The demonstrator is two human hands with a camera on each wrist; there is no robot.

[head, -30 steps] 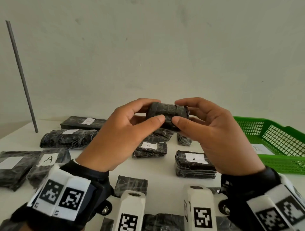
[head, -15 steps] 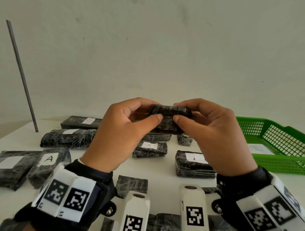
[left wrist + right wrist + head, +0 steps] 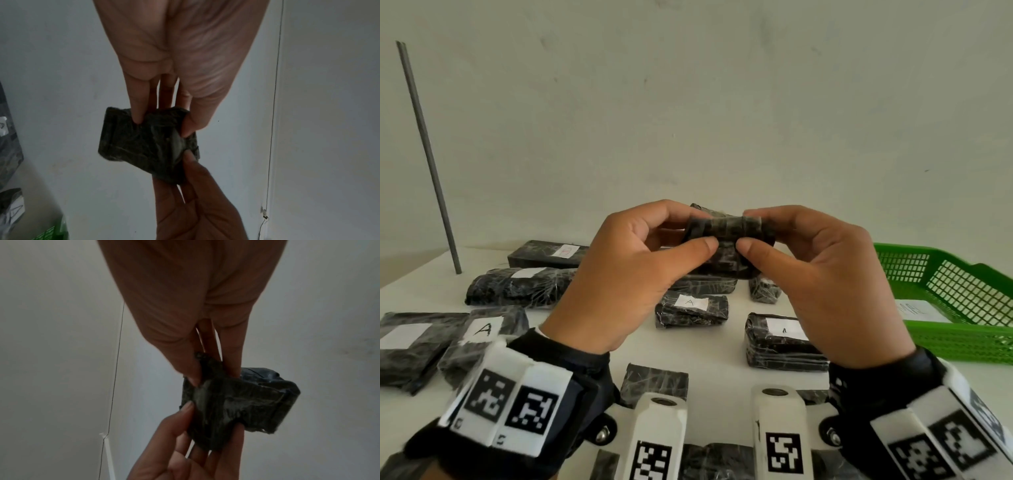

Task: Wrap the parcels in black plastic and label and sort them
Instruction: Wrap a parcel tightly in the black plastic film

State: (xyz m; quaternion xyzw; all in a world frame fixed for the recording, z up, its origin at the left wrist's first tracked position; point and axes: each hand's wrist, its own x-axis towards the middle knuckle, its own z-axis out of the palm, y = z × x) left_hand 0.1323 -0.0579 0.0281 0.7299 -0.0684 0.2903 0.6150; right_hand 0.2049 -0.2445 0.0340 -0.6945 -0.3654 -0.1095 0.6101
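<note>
Parcel (image 3: 726,240) in black plastic, held up between both hands above table (image 3: 722,349). Left hand (image 3: 619,281) pinching its left end, thumb in front, fingers curled behind. Right hand (image 3: 825,284) pinching right end the same way. Green basket (image 3: 962,291) to right of right hand, white sheet (image 3: 917,310) lying inside; other contents cannot tell. Wrapped parcels on table below and beyond hands, some with white labels: one marked A (image 3: 690,310) under left thumb, another (image 3: 780,339) under right hand. Grey rod (image 3: 428,154) far left of left hand.
</note>
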